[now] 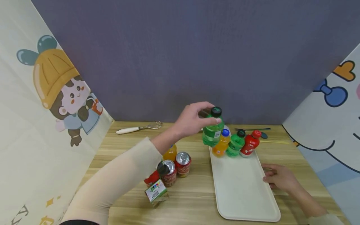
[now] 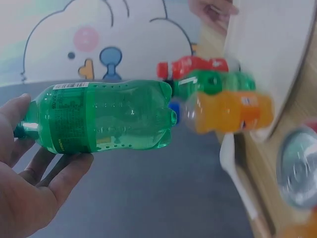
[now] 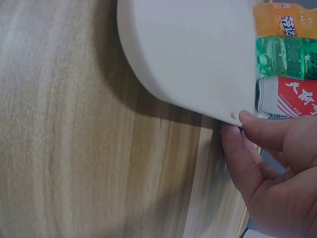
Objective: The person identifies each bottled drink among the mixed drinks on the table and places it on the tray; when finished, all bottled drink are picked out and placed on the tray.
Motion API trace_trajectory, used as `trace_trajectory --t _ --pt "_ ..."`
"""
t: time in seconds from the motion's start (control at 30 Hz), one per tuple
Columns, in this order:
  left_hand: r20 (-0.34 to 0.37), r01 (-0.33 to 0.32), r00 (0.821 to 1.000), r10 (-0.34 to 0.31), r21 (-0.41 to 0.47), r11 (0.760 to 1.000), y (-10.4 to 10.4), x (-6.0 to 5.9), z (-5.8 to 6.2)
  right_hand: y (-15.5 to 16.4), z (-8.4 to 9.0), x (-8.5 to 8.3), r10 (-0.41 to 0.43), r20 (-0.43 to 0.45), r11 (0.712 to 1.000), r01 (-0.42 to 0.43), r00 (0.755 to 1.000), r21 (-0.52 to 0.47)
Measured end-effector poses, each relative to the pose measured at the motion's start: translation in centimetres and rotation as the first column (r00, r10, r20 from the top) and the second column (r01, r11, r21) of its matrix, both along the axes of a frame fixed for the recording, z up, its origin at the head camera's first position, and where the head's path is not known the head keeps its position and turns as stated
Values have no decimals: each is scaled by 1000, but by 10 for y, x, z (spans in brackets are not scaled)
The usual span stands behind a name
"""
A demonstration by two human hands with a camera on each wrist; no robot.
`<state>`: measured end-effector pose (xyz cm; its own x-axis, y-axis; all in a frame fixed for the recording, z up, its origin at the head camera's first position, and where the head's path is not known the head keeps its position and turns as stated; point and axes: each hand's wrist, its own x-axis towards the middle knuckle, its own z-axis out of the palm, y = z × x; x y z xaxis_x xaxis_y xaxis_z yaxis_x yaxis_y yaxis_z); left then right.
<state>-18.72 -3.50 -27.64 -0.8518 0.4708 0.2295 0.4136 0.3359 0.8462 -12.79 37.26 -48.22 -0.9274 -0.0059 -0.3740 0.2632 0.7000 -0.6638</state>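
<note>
My left hand [image 1: 192, 119] grips a green soda bottle [image 1: 212, 133] near its black cap, holding it above the far left corner of the white tray [image 1: 242, 190]. In the left wrist view the held bottle [image 2: 111, 116] lies across the picture, its base pointing at the other bottles. An orange soda bottle [image 1: 220, 146], a second green bottle [image 1: 235, 146] and a red bottle [image 1: 249, 145] stand in a row at the tray's far end. My right hand [image 1: 281, 177] pinches the tray's right edge, with the thumb on top and fingers beneath in the right wrist view.
Left of the tray stand two red cans [image 1: 183, 167], another orange bottle [image 1: 170, 153], a red bottle [image 1: 152, 178] and a small carton [image 1: 157, 192], partly behind my left sleeve. A whisk [image 1: 137, 128] lies at the back left, a dark spoon [image 1: 263, 135] at the back right.
</note>
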Motion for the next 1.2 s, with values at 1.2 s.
trace_trajectory --t 1.2 --pt "99 67 994 -46 -223 972 156 4 -88 2 -3 -2 1 7 1000 -1 1000 10"
